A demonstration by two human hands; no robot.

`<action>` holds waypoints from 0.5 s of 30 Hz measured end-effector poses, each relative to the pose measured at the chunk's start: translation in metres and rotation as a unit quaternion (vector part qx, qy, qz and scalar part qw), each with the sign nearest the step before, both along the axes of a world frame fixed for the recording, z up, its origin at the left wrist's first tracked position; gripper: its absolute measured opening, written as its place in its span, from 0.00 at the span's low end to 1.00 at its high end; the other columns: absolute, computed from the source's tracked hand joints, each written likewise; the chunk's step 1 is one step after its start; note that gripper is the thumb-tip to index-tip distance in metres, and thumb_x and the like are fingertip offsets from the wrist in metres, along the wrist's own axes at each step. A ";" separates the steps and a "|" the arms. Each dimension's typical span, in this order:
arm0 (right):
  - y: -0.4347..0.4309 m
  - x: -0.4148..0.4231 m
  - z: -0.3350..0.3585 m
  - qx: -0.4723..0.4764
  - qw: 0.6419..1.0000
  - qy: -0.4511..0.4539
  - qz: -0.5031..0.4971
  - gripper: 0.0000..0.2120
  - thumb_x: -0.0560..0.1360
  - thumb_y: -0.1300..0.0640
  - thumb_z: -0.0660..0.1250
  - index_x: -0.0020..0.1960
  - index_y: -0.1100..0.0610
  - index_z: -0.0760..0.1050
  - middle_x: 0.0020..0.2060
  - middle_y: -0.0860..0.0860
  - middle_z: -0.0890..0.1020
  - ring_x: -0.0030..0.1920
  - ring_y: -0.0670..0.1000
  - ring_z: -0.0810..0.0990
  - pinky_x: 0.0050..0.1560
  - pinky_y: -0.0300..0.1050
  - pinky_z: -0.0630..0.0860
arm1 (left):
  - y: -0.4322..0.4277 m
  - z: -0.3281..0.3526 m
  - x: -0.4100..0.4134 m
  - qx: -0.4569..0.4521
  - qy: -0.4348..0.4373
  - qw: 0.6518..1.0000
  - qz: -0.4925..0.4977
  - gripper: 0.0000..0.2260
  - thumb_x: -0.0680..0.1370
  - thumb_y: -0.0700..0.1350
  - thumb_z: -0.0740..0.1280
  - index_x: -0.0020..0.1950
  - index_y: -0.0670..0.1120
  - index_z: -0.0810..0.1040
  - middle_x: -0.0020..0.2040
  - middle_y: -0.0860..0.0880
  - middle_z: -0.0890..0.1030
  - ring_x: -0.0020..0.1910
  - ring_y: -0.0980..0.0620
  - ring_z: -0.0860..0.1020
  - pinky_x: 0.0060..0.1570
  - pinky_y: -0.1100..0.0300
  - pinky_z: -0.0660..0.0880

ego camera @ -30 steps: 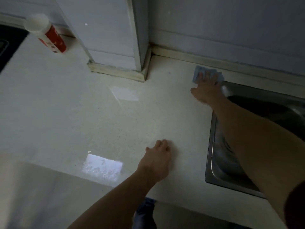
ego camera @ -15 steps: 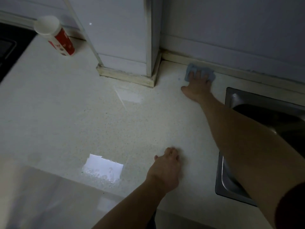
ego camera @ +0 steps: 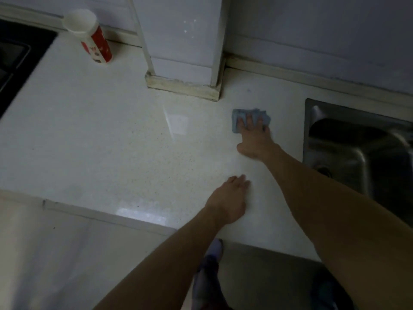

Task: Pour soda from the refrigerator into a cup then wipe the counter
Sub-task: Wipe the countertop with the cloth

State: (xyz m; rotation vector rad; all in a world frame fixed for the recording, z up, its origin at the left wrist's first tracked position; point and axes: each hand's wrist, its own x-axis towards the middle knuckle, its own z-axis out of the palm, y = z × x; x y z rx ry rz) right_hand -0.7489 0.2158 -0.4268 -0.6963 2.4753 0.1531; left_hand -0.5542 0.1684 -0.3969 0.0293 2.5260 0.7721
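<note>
Right hand (ego camera: 253, 139), fingers (ego camera: 250, 121) flat on the cloth (ego camera: 235, 117), is drawing it back from the wall (ego camera: 312, 30), wiping the counter (ego camera: 111, 142); left hand (ego camera: 230, 202) is resting open alongside.

A crumpled blue cloth (ego camera: 236, 116) lies on the speckled white counter (ego camera: 111, 142).

cloth: the blue cloth (ego camera: 237, 119) lies under the right hand (ego camera: 253, 139); the fingers cover its middle and near side; only its far and left margins show
sink: right of the right hand, the sink (ego camera: 312, 121) runs off the picture's right edge; the forearm hides its near corner
container: far left of both hands, the print on the red-and-white container (ego camera: 96, 45) is too blurred to read
dark panel: left of the container, the dark panel (ego camera: 15, 54) is cut by the left edge; what it is cannot be told
left hand: the left hand (ego camera: 230, 202) lies palm down; its underside is hidden
</note>
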 end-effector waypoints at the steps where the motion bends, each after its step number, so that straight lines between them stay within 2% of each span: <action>1: 0.007 0.018 0.000 0.005 1.000 0.003 -0.006 0.44 0.76 0.49 0.61 0.78 0.51 0.33 0.77 0.54 0.34 0.76 0.64 0.34 0.76 0.62 0.43 | -0.006 0.000 0.009 -0.009 0.020 1.000 0.001 0.28 0.80 0.42 0.60 0.79 0.41 0.57 0.80 0.43 0.56 0.78 0.44 0.56 0.76 0.52 0.56; 4: 0.030 0.082 0.004 0.000 1.000 0.017 -0.013 0.43 0.76 0.48 0.60 0.78 0.54 0.34 0.77 0.56 0.34 0.76 0.65 0.35 0.75 0.63 0.43 | -0.026 -0.002 0.042 -0.057 0.044 0.997 -0.019 0.24 0.79 0.40 0.59 0.75 0.38 0.64 0.78 0.40 0.60 0.75 0.43 0.60 0.75 0.49 0.57; 8: 0.050 0.168 0.010 -0.001 0.999 0.010 -0.048 0.42 0.77 0.49 0.59 0.78 0.55 0.33 0.77 0.56 0.33 0.75 0.65 0.33 0.75 0.63 0.42 | -0.045 -0.006 0.079 -0.116 0.048 0.990 -0.059 0.22 0.78 0.37 0.59 0.72 0.36 0.66 0.78 0.39 0.57 0.74 0.41 0.59 0.73 0.44 0.58; 10: 0.053 0.206 0.012 -0.004 0.997 0.004 -0.071 0.43 0.76 0.49 0.59 0.78 0.56 0.32 0.77 0.57 0.33 0.75 0.66 0.33 0.75 0.64 0.42 | -0.052 -0.009 0.091 -0.118 0.066 0.989 -0.063 0.20 0.78 0.38 0.59 0.69 0.37 0.69 0.77 0.38 0.56 0.73 0.40 0.59 0.72 0.44 0.59; 15: 0.036 0.271 0.011 -0.008 0.994 0.014 -0.109 0.44 0.76 0.47 0.61 0.78 0.58 0.35 0.77 0.60 0.36 0.75 0.69 0.36 0.74 0.67 0.43 | -0.065 -0.010 0.103 -0.098 0.069 0.993 -0.015 0.16 0.77 0.41 0.63 0.64 0.38 0.73 0.72 0.40 0.63 0.68 0.41 0.64 0.69 0.46 0.65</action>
